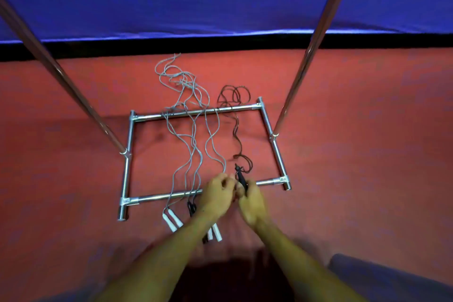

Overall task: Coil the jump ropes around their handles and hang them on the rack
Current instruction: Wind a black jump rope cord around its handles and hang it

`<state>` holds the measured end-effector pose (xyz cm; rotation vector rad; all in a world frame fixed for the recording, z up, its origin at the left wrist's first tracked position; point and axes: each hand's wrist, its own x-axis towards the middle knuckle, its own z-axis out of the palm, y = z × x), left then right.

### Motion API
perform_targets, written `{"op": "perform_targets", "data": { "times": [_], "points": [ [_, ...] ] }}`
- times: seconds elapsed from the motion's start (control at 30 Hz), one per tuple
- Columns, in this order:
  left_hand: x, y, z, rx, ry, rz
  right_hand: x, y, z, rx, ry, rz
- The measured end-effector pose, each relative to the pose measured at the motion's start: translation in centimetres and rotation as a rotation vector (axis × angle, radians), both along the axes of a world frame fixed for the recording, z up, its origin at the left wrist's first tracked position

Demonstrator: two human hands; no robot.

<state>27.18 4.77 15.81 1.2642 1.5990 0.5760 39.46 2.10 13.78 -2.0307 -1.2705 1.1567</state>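
The rack [128,154] stands on the floor [355,167]. Ropes [193,135] lie across its base, trailing behind its far bar. Handles [172,219] lie before the near bar, left of both hands [215,196], which meet over that bar.

Hands: two, left hand [215,195] and right hand [250,200]. White handles: four visible, one pair [172,219] left of the fingers, one pair [215,231] below them. Black handles: two, one [241,178] in the right hand's fingers, one [192,207] lying left of them. Rack [127,174]: one, with two upright poles [311,49].
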Motion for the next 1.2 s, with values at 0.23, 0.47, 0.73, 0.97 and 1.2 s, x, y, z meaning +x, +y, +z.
{"op": "perform_targets", "data": {
  "times": [0.23, 0.47, 0.73, 0.97, 1.2],
  "points": [
    [-1.8, 3.2, 20.0, 0.332, -0.012, 0.052, 0.8, 0.7, 19.7, 0.497, 0.07, 0.104],
    [-2.7, -1.1, 39.4, 0.516, -0.495, -0.067, -0.3, -3.8, 39.8, 0.879, 0.241, 0.283],
    [-5.6, -5.2, 37.1, 0.563, -0.356, -0.284, 1.4, -4.8, 43.8, 0.973, 0.531, 0.152],
    [-9.2, -3.1, 31.0, 0.479, -0.245, -0.148, 3.5, -0.5, 35.4, 0.666, 0.539, 0.124],
    [-9.8, 0.4, 29.1, 0.333, -0.493, -0.088, -0.8, 2.6, 32.6, 0.338, 0.859, 0.344]
  ]
}}
